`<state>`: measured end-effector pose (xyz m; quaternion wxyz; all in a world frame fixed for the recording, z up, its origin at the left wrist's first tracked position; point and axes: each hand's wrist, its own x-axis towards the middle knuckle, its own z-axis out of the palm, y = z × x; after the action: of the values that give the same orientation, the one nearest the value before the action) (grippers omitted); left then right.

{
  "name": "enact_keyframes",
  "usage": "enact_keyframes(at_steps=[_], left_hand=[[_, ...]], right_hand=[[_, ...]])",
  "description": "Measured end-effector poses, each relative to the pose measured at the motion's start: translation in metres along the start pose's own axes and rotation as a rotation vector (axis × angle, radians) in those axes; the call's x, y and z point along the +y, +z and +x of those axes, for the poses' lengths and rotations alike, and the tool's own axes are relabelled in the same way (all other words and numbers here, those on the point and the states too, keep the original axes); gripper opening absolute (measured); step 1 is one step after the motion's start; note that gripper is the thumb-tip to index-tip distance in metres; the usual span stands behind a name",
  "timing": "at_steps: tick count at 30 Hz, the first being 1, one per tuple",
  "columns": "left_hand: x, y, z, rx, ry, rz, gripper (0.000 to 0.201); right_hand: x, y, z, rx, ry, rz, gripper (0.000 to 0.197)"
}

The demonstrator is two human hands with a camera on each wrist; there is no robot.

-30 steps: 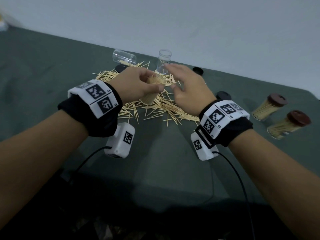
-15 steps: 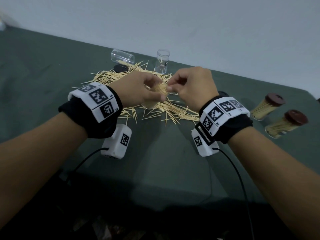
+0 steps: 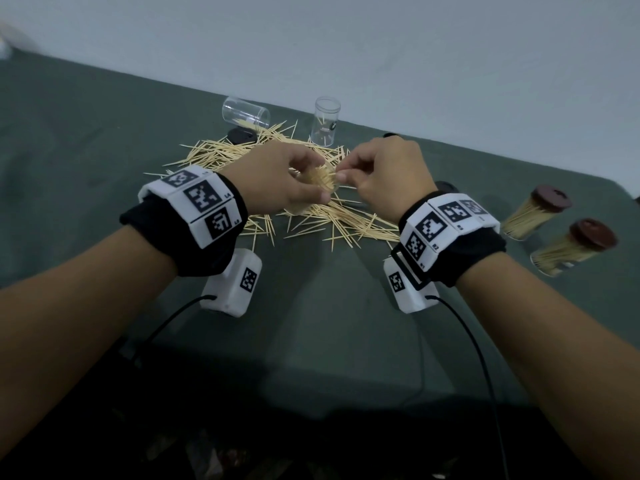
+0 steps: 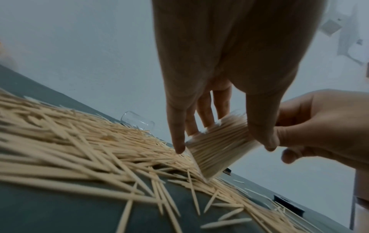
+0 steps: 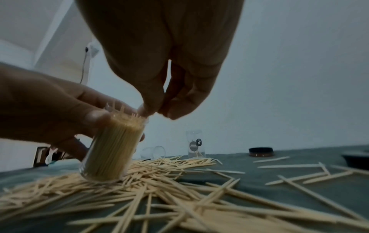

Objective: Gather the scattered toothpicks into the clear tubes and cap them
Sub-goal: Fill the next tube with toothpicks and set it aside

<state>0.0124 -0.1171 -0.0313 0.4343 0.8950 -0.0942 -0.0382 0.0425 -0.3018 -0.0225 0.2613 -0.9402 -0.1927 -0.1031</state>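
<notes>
Your left hand [image 3: 277,183] wraps a clear tube [image 5: 111,151] packed w/ toothpicks, thumb and fingers curled round it; the tube tilts, its base resting on the loose toothpick pile [image 3: 311,216] at table [image 3: 329,323] centre. Your right hand [image 3: 384,178] sits at the tube's 3 o'clock, thumb and forefinger pinched together right at the tube mouth; can't tell if a toothpick is between them. At the pile's 12 o'clock an empty tube [image 3: 326,121] stands upright; at approx. 11 o'clock another clear tube [image 3: 246,112] lies on its side w/ a few picks in it, a dark cap [image 3: 242,136] just beside it. At 3 o'clock, well apart from the pile, two filled capped tubes [image 3: 535,211] lie side by side.
</notes>
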Motion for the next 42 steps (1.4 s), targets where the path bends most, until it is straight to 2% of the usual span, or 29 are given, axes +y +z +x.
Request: enact_keyframes(at_steps=[3, 7, 11, 13, 17, 19, 21, 23, 26, 30, 34, 37, 39, 42], left_hand=[[0.0, -0.001, 0.0, 0.019, 0.007, -0.007, 0.061], [0.001, 0.001, 0.0, -0.008, 0.033, -0.094, 0.049], [-0.004, 0.001, 0.004, 0.025, 0.022, -0.17, 0.05], [-0.005, -0.001, 0.005, 0.037, 0.021, -0.211, 0.051], [0.003, -0.003, 0.005, 0.006, 0.065, -0.23, 0.058], [0.008, 0.0, 0.006, -0.016, 0.087, -0.222, 0.06], [0.012, 0.004, 0.009, -0.025, 0.1, -0.216, 0.061], [0.016, 0.01, 0.013, -0.03, 0.107, -0.219, 0.06], [0.02, 0.024, 0.015, -0.065, 0.122, -0.266, 0.058], [0.025, 0.043, 0.021, -0.056, 0.115, -0.319, 0.055], [0.042, 0.055, 0.032, -0.059, 0.125, -0.363, 0.053], [0.052, 0.061, 0.045, -0.084, 0.128, -0.374, 0.057], [0.058, 0.065, 0.055, -0.079, 0.128, -0.371, 0.06], [0.067, 0.075, 0.068, -0.083, 0.147, -0.328, 0.06]], right_hand=[[-0.003, -0.001, 0.0, 0.042, -0.057, 0.028, 0.009], [-0.007, 0.003, -0.005, 0.039, -0.157, 0.117, 0.034], [-0.004, 0.004, -0.007, 0.113, -0.308, 0.067, 0.047], [0.0, 0.004, -0.007, 0.092, -0.338, 0.021, 0.053], [0.006, -0.002, -0.007, -0.048, -0.193, -0.073, 0.066], [0.008, -0.009, -0.009, 0.034, -0.149, -0.041, 0.065], [0.01, -0.018, -0.011, 0.132, -0.163, 0.001, 0.057], [0.015, -0.026, -0.011, 0.078, -0.167, -0.035, 0.049], [0.022, -0.034, -0.014, -0.061, -0.103, -0.132, 0.051], [0.025, -0.052, -0.016, 0.018, -0.101, -0.065, 0.051], [0.029, -0.071, -0.018, -0.113, -0.05, -0.122, 0.043], [0.042, -0.083, -0.018, -0.032, 0.031, -0.207, 0.047], [0.049, -0.091, -0.018, 0.018, 0.031, -0.157, 0.049], [0.059, -0.098, -0.019, -0.059, 0.104, -0.095, 0.048]])
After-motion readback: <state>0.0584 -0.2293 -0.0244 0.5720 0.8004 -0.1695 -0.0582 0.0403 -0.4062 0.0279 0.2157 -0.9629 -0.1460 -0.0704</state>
